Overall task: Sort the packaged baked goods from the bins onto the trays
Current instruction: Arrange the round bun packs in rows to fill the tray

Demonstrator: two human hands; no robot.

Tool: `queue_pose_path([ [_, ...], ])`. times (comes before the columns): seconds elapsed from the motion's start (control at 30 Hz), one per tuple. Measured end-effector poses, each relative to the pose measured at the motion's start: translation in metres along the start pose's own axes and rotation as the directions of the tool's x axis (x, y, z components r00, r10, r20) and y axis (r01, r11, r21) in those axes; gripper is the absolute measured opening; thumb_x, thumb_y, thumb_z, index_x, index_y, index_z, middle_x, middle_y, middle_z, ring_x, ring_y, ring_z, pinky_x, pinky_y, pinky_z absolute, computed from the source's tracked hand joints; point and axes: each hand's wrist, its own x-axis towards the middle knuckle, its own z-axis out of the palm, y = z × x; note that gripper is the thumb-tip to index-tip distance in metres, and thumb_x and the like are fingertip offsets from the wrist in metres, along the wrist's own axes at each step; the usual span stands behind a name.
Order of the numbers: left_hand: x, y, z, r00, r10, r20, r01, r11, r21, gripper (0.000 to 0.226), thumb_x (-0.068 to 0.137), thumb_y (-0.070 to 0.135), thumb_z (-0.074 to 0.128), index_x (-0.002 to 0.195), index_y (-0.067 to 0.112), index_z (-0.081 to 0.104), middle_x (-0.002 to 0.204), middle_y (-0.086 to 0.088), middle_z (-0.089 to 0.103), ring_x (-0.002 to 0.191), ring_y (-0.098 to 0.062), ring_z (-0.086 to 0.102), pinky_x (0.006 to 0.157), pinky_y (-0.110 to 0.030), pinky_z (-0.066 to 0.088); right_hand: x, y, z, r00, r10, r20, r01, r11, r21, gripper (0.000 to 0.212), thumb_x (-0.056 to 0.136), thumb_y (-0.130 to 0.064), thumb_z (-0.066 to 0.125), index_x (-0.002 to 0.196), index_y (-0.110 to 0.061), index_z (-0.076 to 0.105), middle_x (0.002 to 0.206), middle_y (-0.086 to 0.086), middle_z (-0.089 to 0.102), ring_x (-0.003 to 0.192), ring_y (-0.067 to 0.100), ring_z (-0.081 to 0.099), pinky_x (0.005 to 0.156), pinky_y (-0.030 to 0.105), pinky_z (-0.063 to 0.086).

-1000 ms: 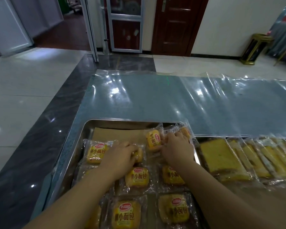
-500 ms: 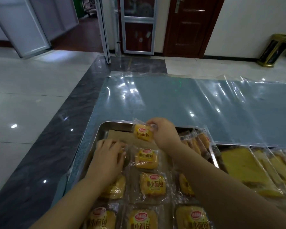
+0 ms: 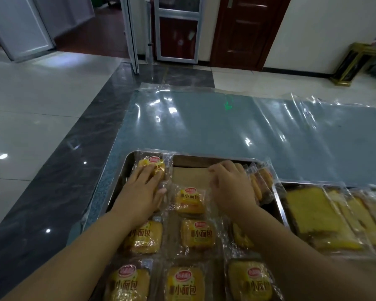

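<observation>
A steel tray [image 3: 215, 156] lined with brown paper [image 3: 189, 174] holds several clear packs of small yellow bread in rows. My left hand [image 3: 141, 192] lies flat, fingers straight, pressing a bread pack [image 3: 154, 165] into the tray's far left corner. My right hand [image 3: 232, 187] hovers over the far middle of the tray with loosely curled fingers, and I see nothing in them. Just to its right, a few bread packs [image 3: 261, 181] stand on edge against the tray's right wall. Another pack [image 3: 190, 200] lies between my hands.
A second tray [image 3: 279, 198] to the right carries wrapped yellow cake slices [image 3: 312, 213] side by side. The table [image 3: 226, 127] beyond is covered with shiny clear film. Its left edge drops to a dark and white tiled floor. Doors stand at the far wall.
The pack my right hand held up has gone to the far left corner, now under my left hand. My right hand has moved right, toward the packs standing on edge.
</observation>
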Motion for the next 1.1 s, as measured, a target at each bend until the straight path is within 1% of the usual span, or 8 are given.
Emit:
queue_pose_path([
  [0.1, 0.004, 0.002, 0.001, 1.000, -0.017, 0.002, 0.017, 0.999, 0.046, 0.059, 0.095, 0.051, 0.027, 0.147, 0.026, 0.019, 0.156, 0.002, 0.009, 0.142, -0.023, -0.002, 0.115, -0.042, 0.013, -0.017, 0.013, -0.021, 1.000, 0.023, -0.020, -0.027, 0.967, -0.255, 0.019, 0.082, -0.021, 0.065, 0.100, -0.015, 0.065, 0.105, 0.007, 0.063, 0.099, 0.029, 0.053, 0.086, 0.040, 0.043],
  [0.17, 0.002, 0.004, 0.001, 1.000, -0.020, -0.001, 0.020, 0.999, 0.044, 0.058, 0.095, 0.050, 0.031, 0.147, 0.026, 0.022, 0.156, 0.001, 0.013, 0.142, -0.024, 0.002, 0.114, -0.044, 0.018, -0.028, 0.021, -0.028, 0.995, 0.044, -0.089, -0.071, 0.943, -0.325, 0.030, 0.064, -0.013, 0.082, 0.088, -0.004, 0.066, 0.089, 0.020, 0.066, 0.085, 0.042, 0.060, 0.075, 0.053, 0.051],
  [0.3, -0.004, 0.005, -0.001, 1.000, -0.012, 0.009, 0.011, 0.999, 0.045, 0.056, 0.094, 0.048, 0.036, 0.144, 0.024, 0.030, 0.153, 0.000, 0.020, 0.140, -0.025, 0.009, 0.110, -0.044, 0.024, -0.040, 0.024, -0.028, 0.931, 0.355, 0.085, -0.326, 0.913, -0.243, 0.055, 0.085, -0.029, 0.062, 0.131, -0.005, 0.042, 0.144, 0.021, 0.034, 0.134, 0.040, 0.025, 0.109, 0.047, 0.027],
  [0.4, -0.008, 0.004, -0.002, 1.000, -0.005, 0.027, 0.004, 0.999, 0.038, 0.056, 0.094, 0.049, 0.036, 0.144, 0.025, 0.028, 0.153, 0.001, 0.019, 0.140, -0.025, 0.009, 0.110, -0.045, 0.025, -0.040, 0.023, -0.024, 0.916, 0.389, 0.096, -0.363, 0.908, -0.208, 0.055, 0.088, -0.031, 0.057, 0.134, -0.006, 0.039, 0.146, 0.018, 0.032, 0.135, 0.035, 0.026, 0.113, 0.044, 0.025],
  [0.6, -0.015, 0.005, -0.004, 1.000, -0.003, 0.009, 0.003, 1.000, -0.023, 0.054, 0.093, 0.047, 0.038, 0.144, 0.031, 0.028, 0.155, 0.002, 0.016, 0.141, -0.024, 0.004, 0.114, -0.047, 0.019, -0.028, 0.015, -0.023, 0.888, 0.454, 0.077, -0.445, 0.889, -0.112, 0.013, 0.086, -0.015, 0.056, 0.099, -0.012, 0.057, 0.105, 0.007, 0.061, 0.095, 0.023, 0.055, 0.083, 0.037, 0.050],
  [0.77, -0.018, 0.026, -0.003, 0.987, 0.159, -0.007, -0.159, 0.984, -0.076, 0.044, 0.095, 0.046, 0.031, 0.138, 0.040, 0.035, 0.152, 0.011, 0.023, 0.141, -0.019, 0.008, 0.113, -0.043, 0.009, -0.016, 0.013, -0.024, 0.950, 0.305, -0.069, -0.297, 0.949, 0.109, 0.021, 0.084, -0.014, 0.061, 0.104, -0.019, 0.064, 0.102, 0.000, 0.059, 0.098, 0.019, 0.049, 0.082, 0.035, 0.043],
  [0.93, -0.024, 0.043, 0.007, 0.954, 0.277, 0.111, -0.270, 0.960, -0.078, 0.042, 0.095, 0.045, 0.036, 0.138, 0.044, 0.034, 0.151, 0.019, 0.022, 0.140, -0.011, 0.007, 0.112, -0.039, -0.004, -0.005, 0.007, -0.021, 0.980, 0.065, -0.188, -0.051, 0.995, 0.082, 0.015, 0.081, -0.005, 0.065, 0.092, -0.013, 0.071, 0.094, 0.005, 0.060, 0.094, 0.025, 0.048, 0.072, 0.029, 0.030],
  [1.1, -0.035, 0.039, 0.005, 0.948, 0.316, 0.032, -0.308, 0.939, -0.150, 0.038, 0.096, 0.043, 0.039, 0.133, 0.044, 0.042, 0.146, 0.025, 0.030, 0.135, -0.007, 0.015, 0.099, -0.026, 0.001, 0.002, 0.010, -0.006, 0.995, -0.063, -0.078, 0.062, 0.998, -0.015, 0.019, 0.077, -0.008, 0.071, 0.095, -0.016, 0.071, 0.097, 0.003, 0.058, 0.096, 0.025, 0.049, 0.071, 0.027, 0.038],
])
